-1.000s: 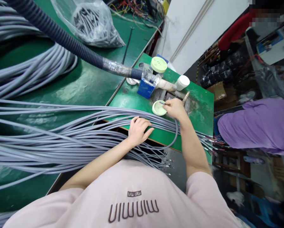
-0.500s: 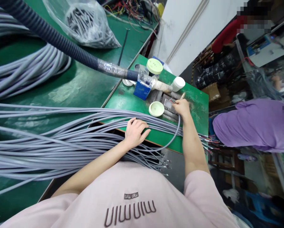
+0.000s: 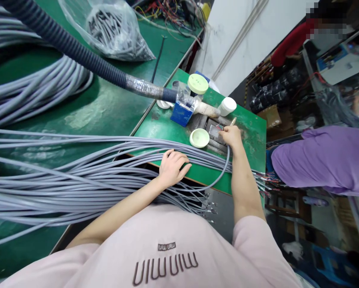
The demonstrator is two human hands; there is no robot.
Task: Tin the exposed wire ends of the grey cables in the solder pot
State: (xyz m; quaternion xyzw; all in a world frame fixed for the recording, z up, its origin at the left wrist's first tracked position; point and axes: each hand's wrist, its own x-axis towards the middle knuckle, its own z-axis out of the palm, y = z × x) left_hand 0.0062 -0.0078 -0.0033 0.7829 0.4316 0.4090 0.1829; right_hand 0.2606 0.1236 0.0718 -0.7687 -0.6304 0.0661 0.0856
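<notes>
My right hand (image 3: 231,137) is closed around a grey cable (image 3: 227,162) near its end. The thin wires at that end reach over the silvery surface of a small metal pot (image 3: 215,132), which looks like a solder pot. Whether they touch it is hard to make out. From under the hand the cable curves down and back to the left. My left hand (image 3: 173,167) lies open, fingers spread, on a bundle of grey cables (image 3: 137,145). A pale green lid or shallow dish (image 3: 199,138) sits between the two hands, just left of the pot.
A ribbed hose (image 3: 89,64) ends above the pot, beside a blue box (image 3: 181,114). Behind stand a white tub (image 3: 227,106) and a green-lidded jar (image 3: 198,83). A plastic bag of cable pieces (image 3: 116,36) lies farther back. At right is a person in purple (image 3: 320,158).
The view has shifted slightly, so the table things appear a little farther right. Both hands keep their places and the right one still grips the cable.
</notes>
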